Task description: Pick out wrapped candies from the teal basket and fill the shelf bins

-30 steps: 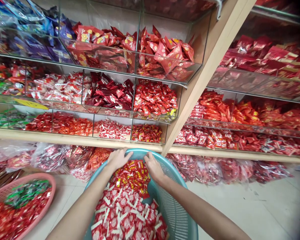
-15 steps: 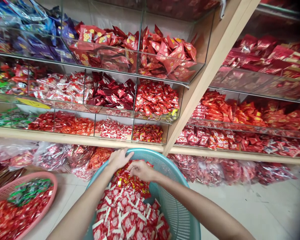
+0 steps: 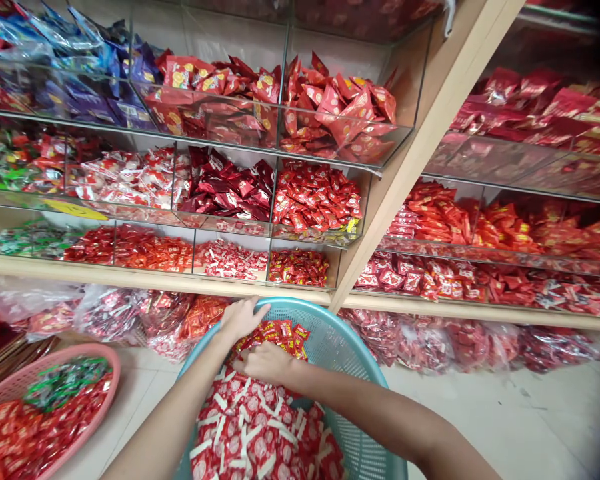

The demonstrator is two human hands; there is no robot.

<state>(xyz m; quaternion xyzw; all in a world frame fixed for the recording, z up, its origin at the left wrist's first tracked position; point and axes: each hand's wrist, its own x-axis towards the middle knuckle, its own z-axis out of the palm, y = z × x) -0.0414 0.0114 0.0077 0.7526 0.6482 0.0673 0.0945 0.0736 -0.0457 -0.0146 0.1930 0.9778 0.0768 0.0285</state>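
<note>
A teal plastic basket [image 3: 350, 347] stands in front of me below the shelves. My left hand [image 3: 241, 321] grips its far-left rim, thumb stretched along the edge. Inside, red-and-white wrapped candies [image 3: 260, 427] fill the near part, while red-and-yellow wrapped candies [image 3: 293, 337] lie at the far end. My right hand [image 3: 265, 363] is down in the basket where the two kinds meet. Its fingers are curled, with their tips hidden against the wrappers, so what they hold cannot be made out.
Shelves with clear dividers [image 3: 275, 193] hold heaps of red, blue and green packets. A wooden post [image 3: 405, 187] splits the shelving. Filled plastic bags [image 3: 105, 310] line the floor beneath. At left, a pink basket [image 3: 113, 380] contains red, orange and green packets.
My right hand has moved down and slightly toward me, from above the red-and-yellow candies to the edge of the red-and-white ones. My left hand stays on the rim.
</note>
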